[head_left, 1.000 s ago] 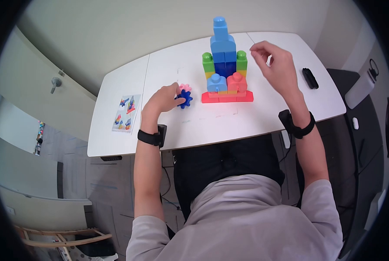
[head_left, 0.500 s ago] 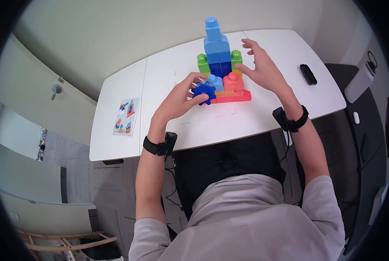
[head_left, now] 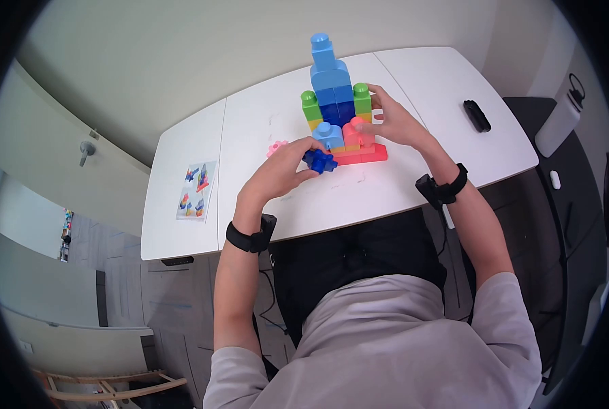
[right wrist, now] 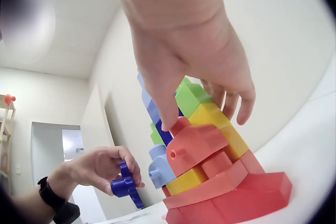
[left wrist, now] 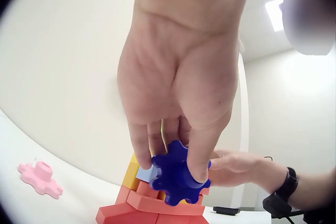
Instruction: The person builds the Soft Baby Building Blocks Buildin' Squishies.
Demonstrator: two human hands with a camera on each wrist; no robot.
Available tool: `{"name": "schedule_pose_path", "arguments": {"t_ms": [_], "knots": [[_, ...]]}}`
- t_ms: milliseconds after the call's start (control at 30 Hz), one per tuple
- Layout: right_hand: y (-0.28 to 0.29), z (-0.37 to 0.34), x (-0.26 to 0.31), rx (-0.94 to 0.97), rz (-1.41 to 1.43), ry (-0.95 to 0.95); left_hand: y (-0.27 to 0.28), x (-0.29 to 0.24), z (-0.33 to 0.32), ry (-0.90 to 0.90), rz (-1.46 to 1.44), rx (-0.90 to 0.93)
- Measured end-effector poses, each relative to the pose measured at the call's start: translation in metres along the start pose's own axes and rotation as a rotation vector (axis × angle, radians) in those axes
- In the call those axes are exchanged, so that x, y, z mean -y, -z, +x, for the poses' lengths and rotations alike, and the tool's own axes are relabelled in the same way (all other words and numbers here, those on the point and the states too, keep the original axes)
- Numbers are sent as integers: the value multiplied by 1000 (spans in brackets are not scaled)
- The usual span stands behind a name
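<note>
My left hand [head_left: 277, 174] pinches a dark blue toy gear [head_left: 320, 162] by its hub and teeth, thumb on the hub in the left wrist view. The gear is held in front of a tower of toy building blocks [head_left: 332, 75], near its light blue rounded block [head_left: 328, 135]. At the tower's right side is my right hand [head_left: 400, 123], fingers spread. Its thumb is right at the stud of the red rounded block [right wrist: 194, 148], while the other fingers reach behind the green block [right wrist: 191, 98] and yellow block. A red base [head_left: 359, 155] carries the tower.
A pink gear [left wrist: 41, 179] lies on the white table [head_left: 250, 123], left of the tower. Further left is a picture sheet [head_left: 196, 191]. A black case [head_left: 477, 116] lies at the right, and a white bottle [head_left: 560, 126] stands beyond the table edge.
My left hand has picked up the blue gear from beside the pink one, brought it right to the tower's front and turned it. My right hand has come down to the tower's right side.
</note>
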State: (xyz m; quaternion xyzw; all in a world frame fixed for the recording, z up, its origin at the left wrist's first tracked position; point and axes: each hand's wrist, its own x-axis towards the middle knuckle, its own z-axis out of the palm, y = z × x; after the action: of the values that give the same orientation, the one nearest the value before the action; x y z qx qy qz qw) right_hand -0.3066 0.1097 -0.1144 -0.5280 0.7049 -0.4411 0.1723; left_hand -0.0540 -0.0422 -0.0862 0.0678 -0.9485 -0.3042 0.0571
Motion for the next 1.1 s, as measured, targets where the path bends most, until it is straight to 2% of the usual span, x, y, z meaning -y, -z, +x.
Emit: {"name": "schedule_pose_path", "arguments": {"t_ms": [133, 200, 333, 400, 533, 600, 800, 900, 1100], "knots": [[0, 1, -4, 27, 36, -4, -5, 4, 2, -56, 31, -89], [0, 2, -7, 42, 76, 27, -12, 7, 4, -146, 147, -226], [2, -1, 0, 61, 92, 3, -25, 12, 10, -117, 181, -290], [1, -1, 0, 74, 96, -12, -31, 18, 12, -174, 180, -375], [-2, 0, -5, 36, 126, 15, -24, 11, 11, -133, 210, -361], [0, 0, -6, 86, 177, 7, -21, 9, 10, -72, 184, -352], [1, 2, -6, 91, 135, -6, -29, 14, 15, -125, 96, -466], [0, 3, -10, 88, 156, 3, -26, 12, 15, -80, 125, -423], [-2, 2, -12, 72, 158, 17, -26, 13, 16, -112, 153, -435]]}}
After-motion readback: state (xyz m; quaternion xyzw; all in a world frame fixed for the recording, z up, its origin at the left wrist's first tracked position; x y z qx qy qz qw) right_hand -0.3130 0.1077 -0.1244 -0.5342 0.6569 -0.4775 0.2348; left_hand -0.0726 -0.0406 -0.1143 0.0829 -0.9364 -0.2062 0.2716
